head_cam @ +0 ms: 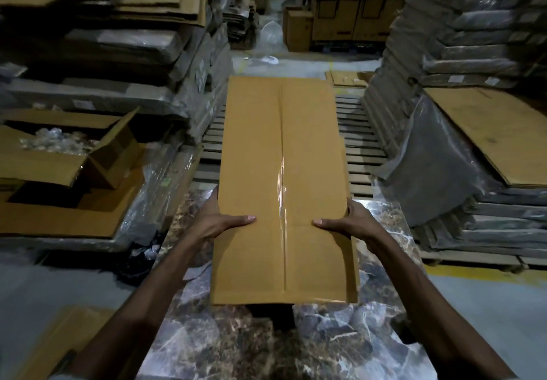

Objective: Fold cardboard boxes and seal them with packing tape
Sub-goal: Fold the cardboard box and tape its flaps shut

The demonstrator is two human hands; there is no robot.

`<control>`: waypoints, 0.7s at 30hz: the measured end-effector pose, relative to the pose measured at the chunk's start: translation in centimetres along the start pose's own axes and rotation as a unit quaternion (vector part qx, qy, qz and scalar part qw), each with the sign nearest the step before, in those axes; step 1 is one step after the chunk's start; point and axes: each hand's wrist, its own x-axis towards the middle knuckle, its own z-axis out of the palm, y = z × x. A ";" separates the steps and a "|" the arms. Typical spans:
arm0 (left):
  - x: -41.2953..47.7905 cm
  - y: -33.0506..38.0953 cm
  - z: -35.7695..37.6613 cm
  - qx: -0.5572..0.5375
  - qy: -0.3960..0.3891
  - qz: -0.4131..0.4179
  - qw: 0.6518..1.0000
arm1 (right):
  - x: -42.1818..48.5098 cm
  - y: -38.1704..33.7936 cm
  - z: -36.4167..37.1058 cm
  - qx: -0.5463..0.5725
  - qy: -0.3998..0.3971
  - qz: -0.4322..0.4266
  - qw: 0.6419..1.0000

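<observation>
A long flat brown cardboard box (pixel 254 172) lies lengthwise in front of the person, with its near end over the brown marble-patterned desk (pixel 236 344) and its far end out above a slatted wooden pallet (pixel 355 148). A strip of clear glossy packing tape (pixel 283 190) runs down the centre seam and catches the light. The left hand (pixel 217 219) clamps the left long edge and the right hand (pixel 352 219) the right one. Each thumb lies flat across the top, and the fingers are wrapped round the sides (mostly hidden underneath). I cannot tell whether the box rests on the desk.

An open brown carton (pixel 59 154) sits to the left, and plastic-wrapped grey stacks (pixel 473 39) stand close on the right. This leaves a narrow lane straight ahead over the pallet.
</observation>
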 end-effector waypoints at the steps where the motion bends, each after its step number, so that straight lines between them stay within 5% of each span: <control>1: -0.3 0.6 -0.3 0.014 0.014 0.027 0.999 | -0.1 -0.4 0.0 -0.014 0.019 -0.022 0.999; 5: -1.7 1.1 -1.2 0.033 0.033 0.089 0.995 | -0.7 -1.0 0.2 -0.079 0.104 -0.080 0.988; 11: -3.8 -2.2 1.2 0.020 0.085 0.054 0.995 | -2.4 1.5 1.1 -0.225 0.184 -0.119 0.949; 16: -6.5 -5.7 2.4 0.035 0.110 0.003 0.993 | -3.9 5.6 2.6 -0.217 0.166 -0.136 0.952; 21: -7.8 -7.3 1.5 0.070 0.044 0.016 0.996 | -6.0 9.5 5.1 -0.172 0.093 -0.100 0.976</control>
